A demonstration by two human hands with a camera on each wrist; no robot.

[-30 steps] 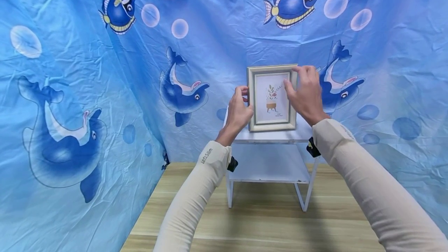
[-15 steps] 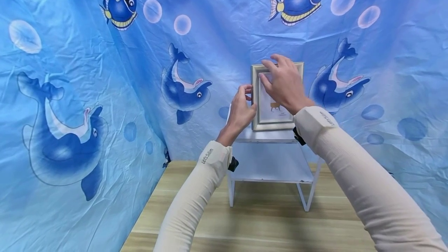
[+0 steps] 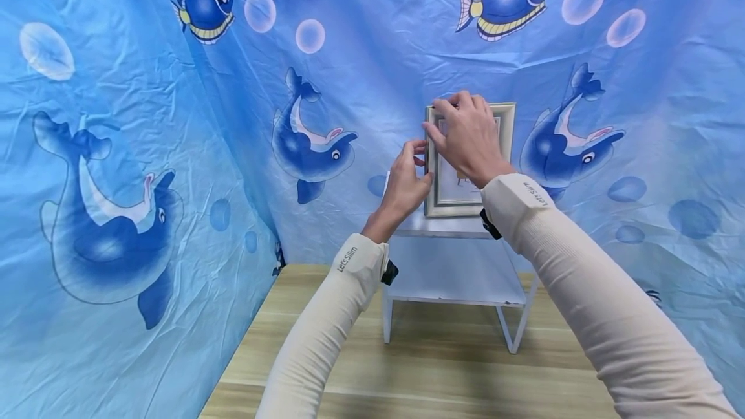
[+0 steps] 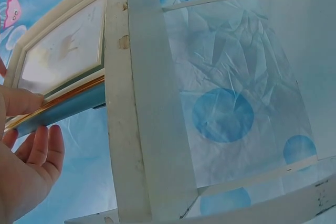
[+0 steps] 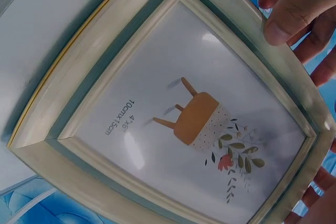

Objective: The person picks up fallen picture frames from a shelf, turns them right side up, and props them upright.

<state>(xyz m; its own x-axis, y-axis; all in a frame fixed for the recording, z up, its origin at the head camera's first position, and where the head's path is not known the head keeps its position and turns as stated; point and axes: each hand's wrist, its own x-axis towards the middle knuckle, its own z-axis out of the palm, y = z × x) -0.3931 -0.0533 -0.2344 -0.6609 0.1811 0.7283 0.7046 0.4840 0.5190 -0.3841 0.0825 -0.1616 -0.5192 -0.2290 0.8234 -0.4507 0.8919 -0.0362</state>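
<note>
An ivory picture frame [image 3: 453,194] stands upright on a small white table [image 3: 454,277]. Its print [image 5: 199,119] shows a potted plant and small lettering. My left hand [image 3: 404,186] grips the frame's left edge, and in the left wrist view its thumb [image 4: 21,100] lies on the front border with fingers round behind. Across the upper left of the frame reaches my right hand [image 3: 470,138], its fingers over the top edge and its thumb at the left side, holding that corner. That hand and forearm hide much of the print in the head view.
A blue cloth backdrop [image 3: 384,37] with printed fish and dolphins hangs behind and at both sides. Below is a wood-patterned floor [image 3: 326,341]. The table has a lower shelf and thin white legs [image 3: 387,325].
My right hand has moved left from the frame's upper right corner to its upper left. The left hand keeps its place at the left edge. The head view has shifted slightly.
</note>
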